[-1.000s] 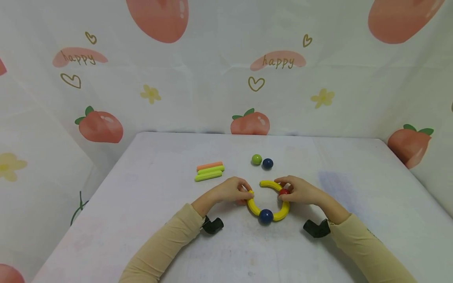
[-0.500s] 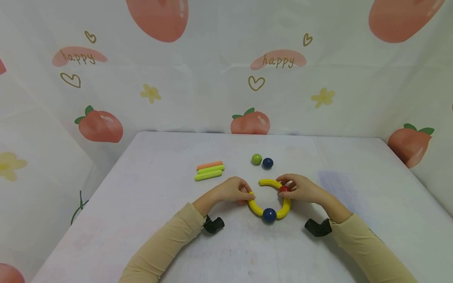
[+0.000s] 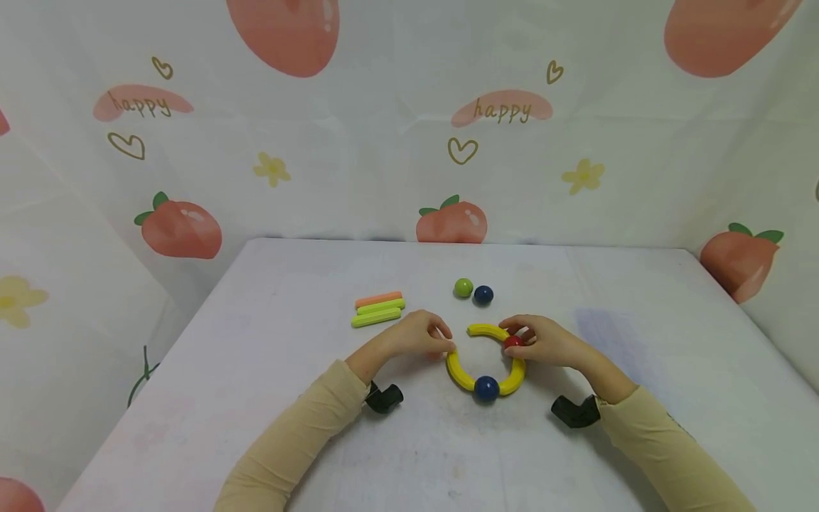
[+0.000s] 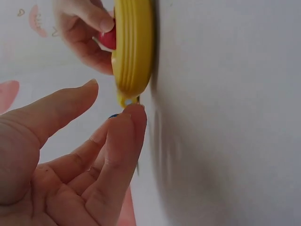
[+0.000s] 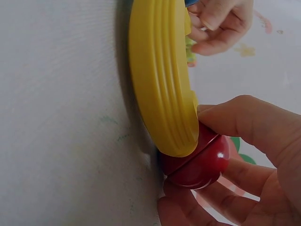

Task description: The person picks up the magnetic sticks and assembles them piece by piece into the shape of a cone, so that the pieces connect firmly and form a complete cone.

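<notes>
Three yellow curved rods form an unclosed ring on the table: a left rod (image 3: 457,372), a right rod (image 3: 515,377) and a far rod (image 3: 485,330). A blue ball (image 3: 486,388) joins the left and right rods at the near side. The red ball (image 5: 200,162) sits between the right and far rods, and my right hand (image 3: 545,341) pinches it between thumb and fingers. My left hand (image 3: 412,336) is at the free end of the left rod; in the left wrist view its thumb stands apart from the fingers, with nothing gripped between them.
Beyond the ring lie a green ball (image 3: 463,287) and another blue ball (image 3: 483,295). Two lime straight rods (image 3: 376,317) and an orange rod (image 3: 379,299) lie side by side at the far left. A patterned cloth backdrop (image 3: 358,128) rises behind the table (image 3: 307,270).
The ring shifted slightly right and away, then its left end swung a little left. My left hand has loosened from the left rod and moved slightly back. My right hand stays on the red ball.
</notes>
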Tool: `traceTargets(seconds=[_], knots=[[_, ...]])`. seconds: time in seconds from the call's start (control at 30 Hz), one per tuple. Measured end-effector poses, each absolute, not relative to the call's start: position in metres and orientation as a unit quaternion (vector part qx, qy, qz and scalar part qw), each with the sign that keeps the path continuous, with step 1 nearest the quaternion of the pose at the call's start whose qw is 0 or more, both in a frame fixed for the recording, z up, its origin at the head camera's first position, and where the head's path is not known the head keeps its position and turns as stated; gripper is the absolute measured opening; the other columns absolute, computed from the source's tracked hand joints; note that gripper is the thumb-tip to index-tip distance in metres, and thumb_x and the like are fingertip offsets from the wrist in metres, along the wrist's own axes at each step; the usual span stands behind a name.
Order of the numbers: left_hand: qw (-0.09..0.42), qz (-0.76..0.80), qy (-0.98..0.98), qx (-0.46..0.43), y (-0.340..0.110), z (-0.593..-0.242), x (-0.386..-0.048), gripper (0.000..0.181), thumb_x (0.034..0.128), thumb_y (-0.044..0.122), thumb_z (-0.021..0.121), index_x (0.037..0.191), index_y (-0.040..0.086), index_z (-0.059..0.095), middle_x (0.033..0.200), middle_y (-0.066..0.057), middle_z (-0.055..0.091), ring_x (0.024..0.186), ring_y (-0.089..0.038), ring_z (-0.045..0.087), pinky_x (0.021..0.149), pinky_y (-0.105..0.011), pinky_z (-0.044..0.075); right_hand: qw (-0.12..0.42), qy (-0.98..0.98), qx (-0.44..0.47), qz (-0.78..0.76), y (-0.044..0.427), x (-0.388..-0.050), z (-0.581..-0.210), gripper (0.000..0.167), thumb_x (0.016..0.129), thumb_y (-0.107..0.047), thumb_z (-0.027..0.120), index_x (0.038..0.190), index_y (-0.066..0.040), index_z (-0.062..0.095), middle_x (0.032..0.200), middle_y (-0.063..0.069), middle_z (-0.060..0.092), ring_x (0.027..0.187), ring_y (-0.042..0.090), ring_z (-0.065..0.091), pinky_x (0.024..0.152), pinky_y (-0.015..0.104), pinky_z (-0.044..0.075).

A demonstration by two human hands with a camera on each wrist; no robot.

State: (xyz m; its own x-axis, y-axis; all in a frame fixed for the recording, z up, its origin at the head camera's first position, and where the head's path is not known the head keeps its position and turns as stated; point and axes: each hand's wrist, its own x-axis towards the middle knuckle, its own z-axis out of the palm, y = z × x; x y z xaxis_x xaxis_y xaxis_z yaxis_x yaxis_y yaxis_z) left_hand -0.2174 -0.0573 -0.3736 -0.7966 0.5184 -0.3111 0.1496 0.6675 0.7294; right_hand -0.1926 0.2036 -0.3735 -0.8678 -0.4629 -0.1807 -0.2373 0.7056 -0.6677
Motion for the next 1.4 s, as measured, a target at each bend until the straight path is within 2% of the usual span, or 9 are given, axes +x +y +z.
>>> traceTargets(seconds=[0.17,0.37,0.77,1.03,1.2,1.4], knots=[[0.237,0.366,0.879,0.192,-0.056,-0.364,-0.227,0.03,0.0858,0.025,0.067,0.109,0.007,0.064,0.086,-0.006,0.067,0.065,-0.011,0.061,0.061,-0.019,0.046,0.174,0.906,-0.19,-0.335,0.204,-0.193,-0.374,0.045,0.085,-0.019,0.066,0.124,0.0,0.053,0.113,0.02,0.059,0.092,0.022,0.058,0.08,0.036,0.054],[0.187,0.361,0.891,0.202,-0.052,-0.357,-0.243,0.032,0.0863,0.027,0.066,0.112,0.008,0.063,0.096,-0.007,0.065,0.073,-0.014,0.06,0.064,-0.02,0.045,0.177,0.906,-0.189,-0.335,0.204,-0.194,-0.376,0.045,0.086,-0.02,0.066,0.124,0.0,0.053,0.114,0.02,0.059,0.093,0.022,0.057,0.081,0.036,0.054],[0.115,0.357,0.903,0.21,-0.031,-0.367,-0.273,0.037,0.0906,0.024,0.06,0.125,0.011,0.053,0.122,-0.012,0.055,0.104,-0.024,0.059,0.085,-0.029,0.051,0.177,0.904,-0.194,-0.336,0.204,-0.193,-0.376,0.043,0.086,-0.019,0.065,0.123,0.001,0.054,0.113,0.02,0.059,0.093,0.022,0.057,0.081,0.037,0.053],[0.11,0.29,0.921,0.236,-0.018,-0.37,-0.283,0.045,0.0927,0.018,0.057,0.137,0.014,0.046,0.136,-0.015,0.046,0.118,-0.027,0.051,0.101,-0.037,0.044,0.177,0.905,-0.195,-0.334,0.204,-0.194,-0.376,0.043,0.086,-0.019,0.065,0.122,0.001,0.054,0.113,0.02,0.06,0.093,0.023,0.058,0.082,0.038,0.053],[0.112,0.261,0.927,0.246,-0.014,-0.369,-0.285,0.046,0.091,0.014,0.058,0.136,0.014,0.049,0.136,-0.01,0.05,0.126,-0.024,0.046,0.108,-0.036,0.037,0.177,0.905,-0.196,-0.334,0.204,-0.194,-0.376,0.043,0.086,-0.02,0.066,0.123,0.0,0.054,0.113,0.02,0.06,0.093,0.023,0.058,0.082,0.038,0.053],[0.114,0.268,0.932,0.214,-0.012,-0.37,-0.284,0.04,0.089,0.015,0.062,0.128,0.013,0.054,0.127,-0.011,0.055,0.117,-0.025,0.05,0.103,-0.036,0.041,0.176,0.904,-0.197,-0.336,0.204,-0.194,-0.376,0.043,0.086,-0.02,0.065,0.123,0.0,0.054,0.113,0.02,0.06,0.094,0.024,0.058,0.082,0.038,0.053]])
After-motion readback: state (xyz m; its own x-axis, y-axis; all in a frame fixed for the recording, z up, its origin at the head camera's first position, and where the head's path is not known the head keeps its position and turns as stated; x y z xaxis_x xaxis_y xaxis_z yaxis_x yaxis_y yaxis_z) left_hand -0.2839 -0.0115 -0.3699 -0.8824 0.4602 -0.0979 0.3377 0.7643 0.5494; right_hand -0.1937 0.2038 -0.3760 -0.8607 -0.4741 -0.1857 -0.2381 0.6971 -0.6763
